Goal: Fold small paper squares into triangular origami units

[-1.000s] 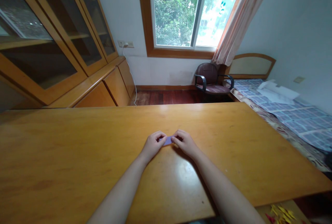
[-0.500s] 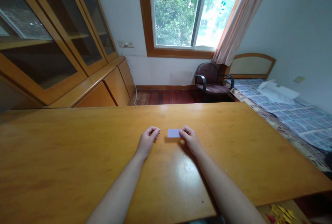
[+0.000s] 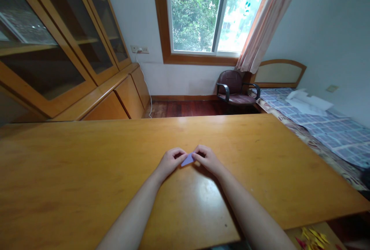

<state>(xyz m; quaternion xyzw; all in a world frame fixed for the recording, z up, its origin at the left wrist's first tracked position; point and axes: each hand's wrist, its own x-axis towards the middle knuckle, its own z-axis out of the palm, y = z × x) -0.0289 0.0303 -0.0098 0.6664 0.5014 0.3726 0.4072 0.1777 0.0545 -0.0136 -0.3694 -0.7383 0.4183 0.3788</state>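
A small piece of purple paper [image 3: 188, 159] is held between my hands over the wooden table [image 3: 86, 180], tilted so that its visible part looks like a slanted wedge. My right hand [image 3: 206, 158] pinches its upper right part between thumb and fingers. At its left end, the thumb and fingers of my left hand [image 3: 172, 160] are closed on it. The fingers cover both ends of the paper, so its full outline and any folds cannot be made out.
Yellow and red folded paper pieces [image 3: 313, 238] lie below the table's right front edge. Beyond the table stand a brown armchair [image 3: 234, 88] and, to the right, a bed [image 3: 323, 120]. A glass-door cabinet [image 3: 95, 76] lines the left side.
My left hand has moved right and taken hold of the paper's left end. The paper has gone from lying level to tilted, and my right hand has shifted slightly left and nearer.
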